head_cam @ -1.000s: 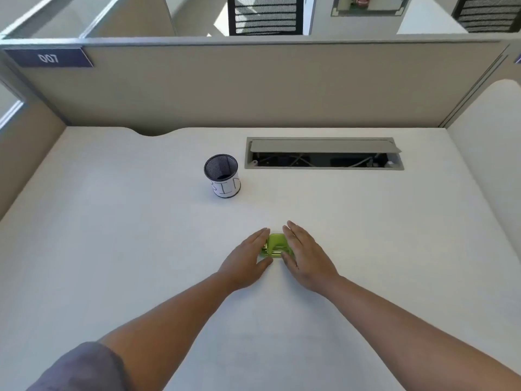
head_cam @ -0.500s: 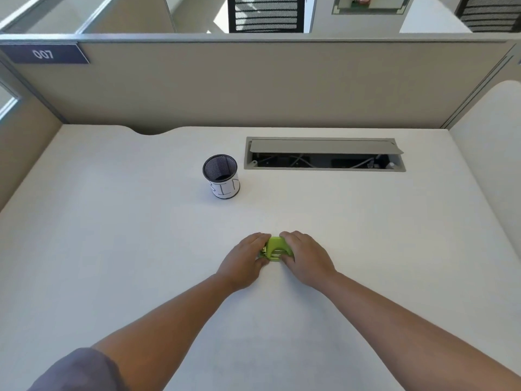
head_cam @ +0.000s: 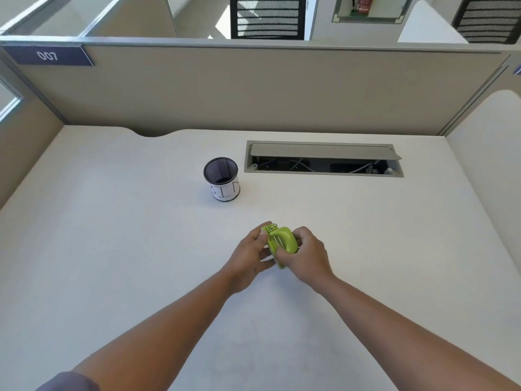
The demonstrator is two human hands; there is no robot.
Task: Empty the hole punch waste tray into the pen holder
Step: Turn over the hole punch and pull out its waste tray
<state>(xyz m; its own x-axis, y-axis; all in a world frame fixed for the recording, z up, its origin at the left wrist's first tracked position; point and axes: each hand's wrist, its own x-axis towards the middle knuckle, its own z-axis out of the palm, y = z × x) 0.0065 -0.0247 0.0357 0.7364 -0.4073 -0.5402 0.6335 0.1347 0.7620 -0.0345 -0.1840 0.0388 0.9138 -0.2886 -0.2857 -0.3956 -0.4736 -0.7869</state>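
Observation:
A small lime-green hole punch (head_cam: pixel 282 241) is held just above the desk between both hands, tilted onto its side. My left hand (head_cam: pixel 251 258) grips its left end with thumb and fingers. My right hand (head_cam: pixel 307 256) wraps its right side from behind. The waste tray on its underside is hidden by my fingers. A black mesh pen holder (head_cam: pixel 221 179) with a white paper label stands upright farther back and to the left, well apart from my hands.
A white desk (head_cam: pixel 112 249) is enclosed by beige partition walls (head_cam: pixel 253 88). A grey cable hatch (head_cam: pixel 324 158) lies open at the back right of the pen holder. A "007" sign (head_cam: pixel 48 55) hangs on the partition's upper left.
Both hands closed on the hole punch, which lay flat on the desk, then lifted and tipped it onto its side.

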